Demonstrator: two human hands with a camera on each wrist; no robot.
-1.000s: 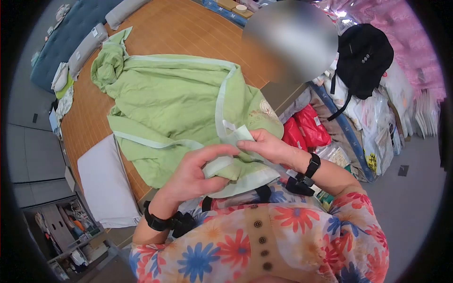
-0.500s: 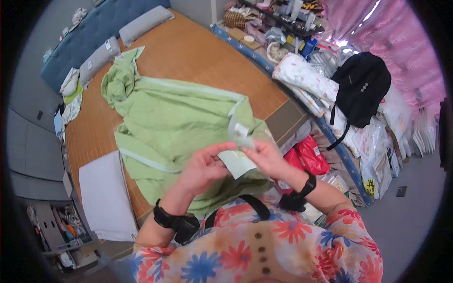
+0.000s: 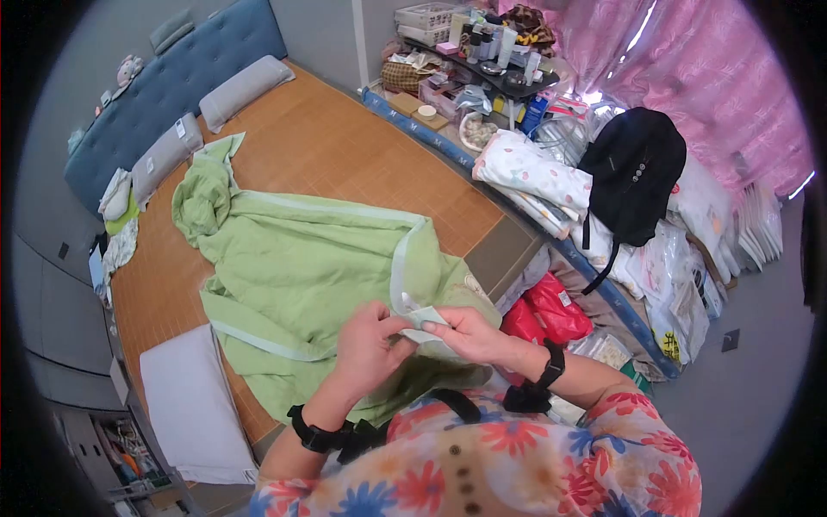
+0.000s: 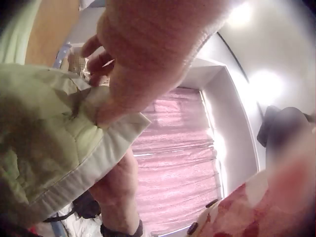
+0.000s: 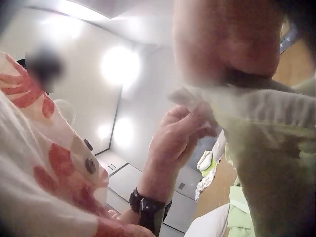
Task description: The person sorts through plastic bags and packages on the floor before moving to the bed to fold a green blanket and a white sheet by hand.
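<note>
A light green quilt (image 3: 293, 250) with a pale border lies spread over the bed, its near edge drawn up toward the person. My right hand (image 3: 469, 334) pinches a pale corner (image 3: 424, 319) of that border between thumb and fingers. Close beside it, my left hand (image 3: 370, 345) holds the same edge, fingers bent and thumb on the cloth. In the left wrist view, the pale border (image 4: 94, 165) stretches between the two hands, with green fabric hanging below. The right wrist view shows the left hand's fingertips (image 5: 195, 121) at the corner.
Under the quilt is a brown mat (image 3: 362, 146) on the bed. A folded grey-white cloth (image 3: 194, 401) sits at the bed's near left. To the right, a black backpack (image 3: 637, 177), a patterned white bundle (image 3: 534, 177) and red packages (image 3: 551, 310) crowd the bedside.
The left hand has gone from a wide grasp around a fold to a closer pinch beside the right hand. The right hand keeps the pale corner. The head view has tilted upward.
</note>
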